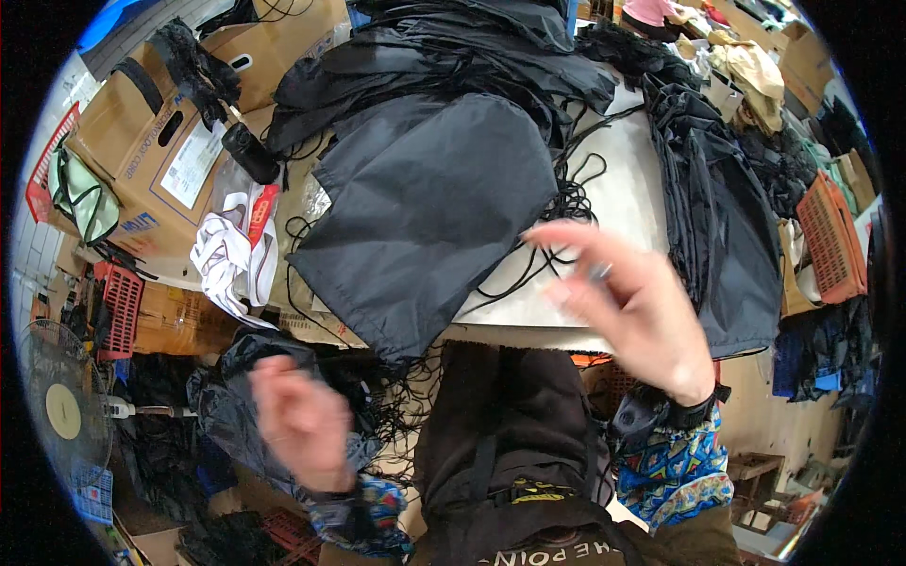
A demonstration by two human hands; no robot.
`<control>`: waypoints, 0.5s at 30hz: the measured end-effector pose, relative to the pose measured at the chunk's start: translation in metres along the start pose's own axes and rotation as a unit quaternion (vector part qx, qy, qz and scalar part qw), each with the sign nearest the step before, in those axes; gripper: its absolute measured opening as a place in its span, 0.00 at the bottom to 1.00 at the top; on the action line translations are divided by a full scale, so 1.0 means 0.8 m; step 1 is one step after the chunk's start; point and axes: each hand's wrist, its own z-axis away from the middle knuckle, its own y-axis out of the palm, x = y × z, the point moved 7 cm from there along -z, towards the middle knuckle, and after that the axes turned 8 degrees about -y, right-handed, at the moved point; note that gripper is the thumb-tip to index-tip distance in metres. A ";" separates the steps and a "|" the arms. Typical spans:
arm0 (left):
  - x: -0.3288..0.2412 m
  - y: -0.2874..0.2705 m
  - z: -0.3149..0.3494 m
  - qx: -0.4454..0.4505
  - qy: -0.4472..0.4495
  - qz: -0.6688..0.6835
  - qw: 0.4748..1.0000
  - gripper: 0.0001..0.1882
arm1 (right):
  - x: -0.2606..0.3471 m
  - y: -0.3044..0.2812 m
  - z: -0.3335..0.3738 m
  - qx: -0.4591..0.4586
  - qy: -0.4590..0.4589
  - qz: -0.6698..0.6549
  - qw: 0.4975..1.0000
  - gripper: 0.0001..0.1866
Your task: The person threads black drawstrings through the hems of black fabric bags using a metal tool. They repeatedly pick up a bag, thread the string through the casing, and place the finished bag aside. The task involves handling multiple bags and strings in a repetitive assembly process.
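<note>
A flat black fabric piece (434,198), like a drawstring bag, lies on the table in front of me, its pointed near corner hanging over the front edge. My right hand (628,307) is over the table at its right side, thumb and forefinger apart; the forefinger tip is by the fabric's edge and a black cord (514,283). A small shiny thing (596,272) shows at its fingers, too blurred to name. Smeared by motion, my left hand (302,424) is low at the left, below the table edge, near dark crumpled fabric (241,382).
More black fabric (425,57) is heaped at the back, and a folded black stack (713,217) hangs over the right edge. Cardboard boxes (142,141), white straps (226,250) and a black spool (249,153) are at the left. A fan (64,410) stands lower left.
</note>
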 end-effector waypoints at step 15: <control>0.149 -0.047 -0.054 -0.120 -0.168 -0.171 0.963 0.13 | -0.073 0.050 0.144 0.325 0.221 -0.165 0.905 0.12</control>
